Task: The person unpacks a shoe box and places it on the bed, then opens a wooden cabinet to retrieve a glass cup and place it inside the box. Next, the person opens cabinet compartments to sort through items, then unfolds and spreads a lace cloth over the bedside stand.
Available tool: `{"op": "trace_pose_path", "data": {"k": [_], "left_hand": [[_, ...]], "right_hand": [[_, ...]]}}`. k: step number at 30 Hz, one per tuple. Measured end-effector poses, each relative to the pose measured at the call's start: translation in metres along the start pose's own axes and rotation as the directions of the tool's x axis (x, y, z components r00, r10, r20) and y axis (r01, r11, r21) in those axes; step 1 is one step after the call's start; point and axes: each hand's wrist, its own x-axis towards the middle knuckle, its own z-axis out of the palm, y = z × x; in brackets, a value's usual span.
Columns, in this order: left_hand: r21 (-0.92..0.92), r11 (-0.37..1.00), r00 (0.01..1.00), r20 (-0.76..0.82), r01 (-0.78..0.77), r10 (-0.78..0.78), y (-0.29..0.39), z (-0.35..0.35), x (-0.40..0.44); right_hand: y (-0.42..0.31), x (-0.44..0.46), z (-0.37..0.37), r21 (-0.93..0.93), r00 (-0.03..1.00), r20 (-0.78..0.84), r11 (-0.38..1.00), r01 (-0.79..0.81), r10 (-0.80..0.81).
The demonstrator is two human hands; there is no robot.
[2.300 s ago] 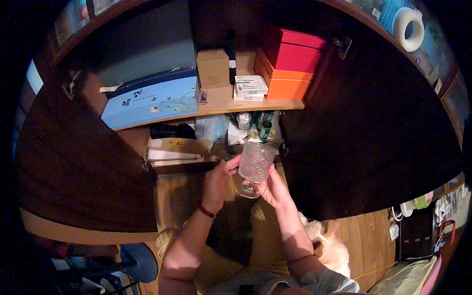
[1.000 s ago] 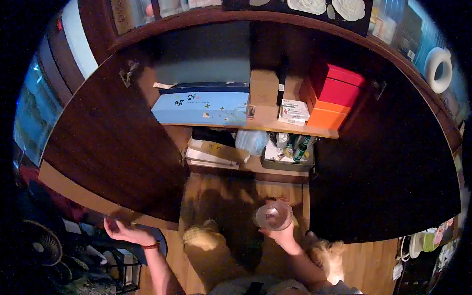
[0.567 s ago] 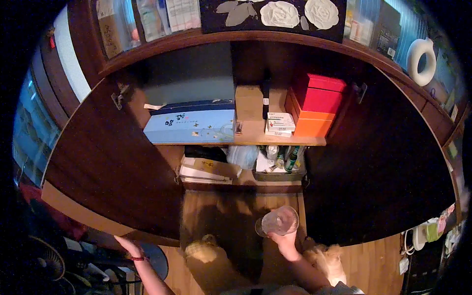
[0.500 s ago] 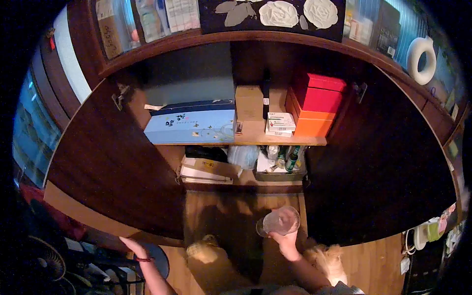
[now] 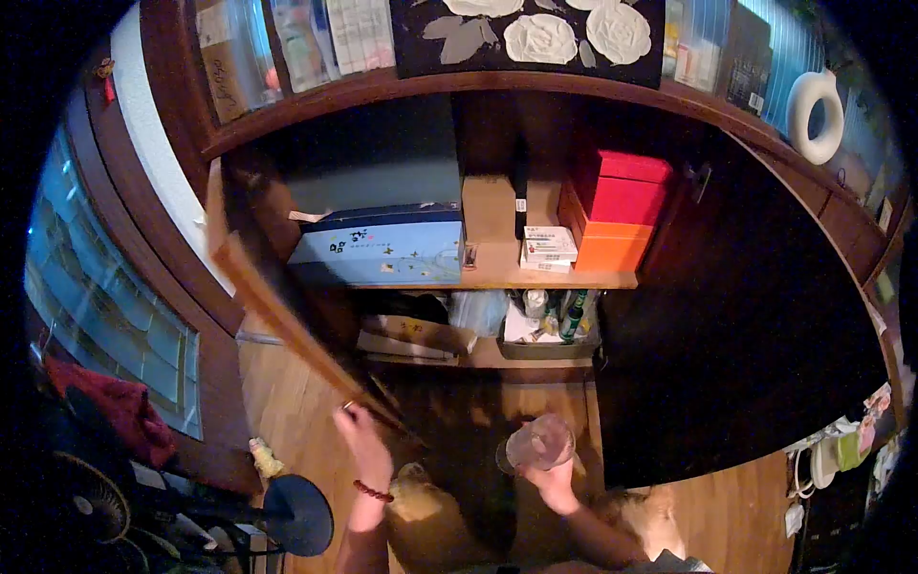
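My left hand [image 5: 363,448], with a beaded bracelet at the wrist, is at the lower edge of the left cabinet door [image 5: 296,330]. Its fingers are curled against that edge, and the door stands partly swung inward. My right hand [image 5: 550,481] grips a clear, round cup-like container [image 5: 540,444] in front of the cabinet's lower opening. What is inside the container, if anything, I cannot make out. The right cabinet door [image 5: 736,335] stands wide.
On the upper shelf are a light blue box [image 5: 378,253], a red box [image 5: 631,187], an orange box [image 5: 617,246] and small white boxes [image 5: 548,247]. Below stands a tray of bottles [image 5: 550,349]. Furry tan shapes [image 5: 416,493] are near the floor. A fan [image 5: 91,502] stands left.
The left cabinet door has swung inward to the right, my left hand moving right and up with it. My right hand still holds the clear container, barely shifted.
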Motion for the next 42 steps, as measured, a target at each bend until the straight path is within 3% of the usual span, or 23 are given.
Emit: {"op": "trace_pose_path", "data": {"k": [4, 7, 10, 13, 15, 17, 18, 20, 22, 24, 26, 28, 29, 31, 32, 33, 34, 35, 36, 37, 39, 41, 42], "left_hand": [[0.426, 0.849, 0.922, 0.35, -0.315, 0.166, 0.047, 0.04, 0.016], [0.371, 0.731, 0.801, 0.444, -0.573, 0.402, 0.047, 0.084, 0.032], [0.222, 0.829, 0.801, 0.471, -0.513, 0.369, 0.041, 0.129, 0.061], [0.251, 0.85, 0.81, 0.509, -0.463, 0.291, 0.035, 0.165, 0.085], [0.249, 0.829, 0.789, 0.525, -0.501, 0.319, 0.034, 0.174, 0.083], [0.096, 0.767, 0.647, 0.61, -0.634, 0.458, 0.025, 0.172, 0.052], [-0.2, 0.781, 0.451, 0.721, -0.592, 0.526, 0.014, 0.17, 0.031], [-0.496, 0.804, 0.098, 0.829, -0.327, 0.551, 0.011, 0.16, -0.022], [-0.501, 0.852, -0.005, 0.862, -0.151, 0.506, 0.07, 0.125, -0.065], [-0.492, 0.857, 0.074, 0.859, -0.153, 0.506, 0.115, 0.106, -0.081], [-0.446, 0.842, 0.117, 0.86, -0.302, 0.497, 0.086, 0.111, -0.089], [-0.409, 0.792, 0.104, 0.858, -0.453, 0.503, 0.071, 0.112, -0.087], [-0.408, 0.768, 0.079, 0.858, -0.494, 0.507, 0.075, 0.109, -0.084], [-0.359, 0.919, 0.135, 0.914, -0.166, 0.382, 0.039, 0.104, -0.078], [-0.268, 0.935, 0.171, 0.958, 0.231, 0.232, -0.021, 0.109, -0.078], [-0.398, 0.899, 0.313, 0.891, 0.183, 0.33, 0.006, 0.103, -0.084], [-0.507, 0.856, 0.443, 0.793, 0.102, 0.417, 0.032, 0.096, -0.089], [-0.512, 0.849, 0.479, 0.782, 0.132, 0.397, 0.049, 0.093, -0.085], [-0.523, 0.838, 0.515, 0.767, 0.157, 0.382, 0.055, 0.091, -0.078], [-0.539, 0.824, 0.551, 0.747, 0.174, 0.372, 0.054, 0.087, -0.073], [-0.436, 0.753, 0.61, 0.79, 0.493, 0.059, -0.004, 0.081, -0.064], [-0.41, 0.819, 0.672, 0.74, 0.401, 0.042, -0.014, 0.075, -0.062], [-0.401, 0.906, 0.701, 0.686, 0.137, 0.197, 0.008, 0.071, -0.057]], "right_hand": [[0.004, 0.001, -0.009, -0.1, 0.999, 0.012, 0.995, 0.032, -0.031], [0.004, 0.006, -0.011, -0.236, 0.989, -0.005, 0.961, 0.145, -0.15], [-0.019, 0.009, -0.007, -0.464, 0.95, 0.053, 0.835, 0.297, -0.308], [-0.026, 0.002, 0.001, -0.104, 0.992, -0.078, 0.99, 0.095, -0.104], [-0.025, 0.001, -0.005, -0.099, 0.995, -0.056, 0.992, 0.074, -0.08], [-0.041, 0.001, 0.0, -0.048, 0.995, -0.069, 0.996, 0.07, -0.073], [-0.041, 0.002, -0.002, -0.03, 0.991, -0.089, 0.995, 0.099, -0.101], [-0.044, 0.004, -0.01, -0.158, 0.984, -0.109, 0.98, 0.121, -0.139], [-0.045, 0.001, -0.013, -0.127, 0.986, -0.118, 0.987, 0.102, -0.117], [-0.05, -0.007, -0.013, 0.063, 0.993, -0.111, 0.997, 0.055, -0.048], [-0.076, -0.014, -0.01, -0.011, 0.997, -0.033, 0.997, -0.074, 0.074], [-0.097, -0.012, -0.02, -0.621, 0.986, 0.147, 0.769, 0.149, -0.073], [-0.121, -0.015, -0.029, -0.713, 0.965, 0.235, 0.654, 0.254, -0.118], [-0.18, -0.042, -0.055, -0.747, 0.906, 0.376, 0.516, 0.42, -0.193], [-0.21, -0.066, -0.081, -0.796, 0.827, 0.515, 0.232, 0.559, -0.223], [-0.229, -0.081, -0.099, -0.818, 0.77, 0.467, 0.119, 0.563, -0.434], [-0.228, -0.085, -0.116, -0.909, 0.551, 0.171, 0.085, 0.408, -0.817], [-0.221, -0.073, -0.129, -0.958, 0.196, -0.134, 0.177, 0.226, -0.971], [-0.216, -0.056, -0.141, -0.893, 0.081, -0.402, 0.41, 0.185, -0.912], [-0.226, -0.036, -0.156, -0.858, 0.098, -0.465, 0.475, 0.194, -0.88], [-0.181, -0.051, -0.214, -0.458, 0.445, -0.771, 0.882, 0.111, -0.456], [-0.118, -0.064, -0.244, -0.634, 0.49, -0.713, 0.76, -0.146, -0.501], [-0.121, -0.058, -0.232, -0.456, 0.484, -0.793, 0.887, -0.069, -0.37]]}}
